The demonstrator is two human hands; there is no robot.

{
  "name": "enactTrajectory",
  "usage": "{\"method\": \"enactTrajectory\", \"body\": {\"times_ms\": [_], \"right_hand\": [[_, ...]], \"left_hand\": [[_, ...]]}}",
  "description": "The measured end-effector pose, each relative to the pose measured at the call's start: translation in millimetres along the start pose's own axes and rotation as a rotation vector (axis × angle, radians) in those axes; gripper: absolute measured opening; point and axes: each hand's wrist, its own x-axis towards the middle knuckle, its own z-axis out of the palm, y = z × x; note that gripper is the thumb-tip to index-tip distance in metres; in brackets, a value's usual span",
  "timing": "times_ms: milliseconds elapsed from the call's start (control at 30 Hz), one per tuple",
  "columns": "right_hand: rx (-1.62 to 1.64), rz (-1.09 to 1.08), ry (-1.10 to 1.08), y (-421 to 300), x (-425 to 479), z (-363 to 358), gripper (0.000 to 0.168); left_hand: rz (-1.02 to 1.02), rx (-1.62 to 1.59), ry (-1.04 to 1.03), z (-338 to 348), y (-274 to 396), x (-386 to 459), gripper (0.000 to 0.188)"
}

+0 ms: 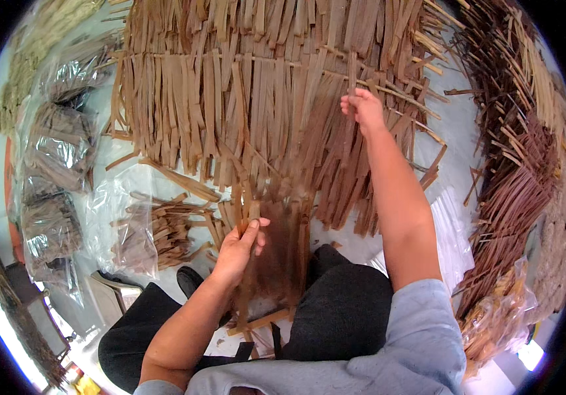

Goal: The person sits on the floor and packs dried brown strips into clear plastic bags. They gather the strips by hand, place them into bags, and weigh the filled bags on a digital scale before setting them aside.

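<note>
A wide layered panel of flat brown plant strips [194, 108], folded over thin sticks, spreads out in front of me. At its right part, my right hand [362, 106] pinches a brown strip [352, 71] that hangs near a thin stick [396, 93]. Lower down, left of centre, my left hand [243, 242] pinches a narrow brown strip [254, 210] between thumb and fingers. Beside that hand, between my knees, a blurred dark brown bunch of strips [280, 247] hangs or stands; its exact form is unclear.
Clear plastic bags of dark strips [58, 143] line the left side. A loose pile of short strips [169, 232] lies left of my left hand. Dark and reddish stalks [515, 177] are heaped at the right, above a plastic bag of tan material [495, 311]. White plastic sheeting [448, 232] lies nearby.
</note>
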Motion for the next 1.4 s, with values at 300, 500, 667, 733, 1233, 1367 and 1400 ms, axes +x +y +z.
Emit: {"method": "enactTrajectory", "body": {"times_ms": [300, 500, 667, 733, 1233, 1367, 1400], "right_hand": [[-0.075, 0.279, -0.033, 23.7, -36.9, -20.4, 0.010], [-0.177, 0.387, 0.055, 60.3, -46.1, -31.3, 0.012], [-0.352, 0.495, 0.147, 71.9, -35.2, -36.8, 0.012], [-0.122, 0.484, -0.027, 67.6, -53.9, -24.8, 0.012], [-0.590, 0.021, 0.025, 90.8, -67.2, 70.0, 0.046], [-0.381, 0.157, -0.080, 88.7, -48.4, 68.9, 0.022], [-0.387, 0.155, -0.115, 91.8, -44.8, 66.5, 0.019]], "left_hand": [[-0.004, -0.030, 0.008, -4.5, 2.3, -0.4, 0.027], [-0.018, -0.042, 0.024, -7.9, -2.1, 0.2, 0.028], [-0.004, -0.040, -0.002, -2.5, -4.3, 5.1, 0.028], [0.023, -0.054, 0.024, 1.0, -4.1, 7.9, 0.028], [-0.069, 0.005, 0.138, -31.4, 33.6, -17.6, 0.026], [-0.059, 0.078, 0.192, -72.7, 58.1, -49.6, 0.024], [-0.055, 0.086, 0.211, -77.7, 64.3, -58.5, 0.023]]}}
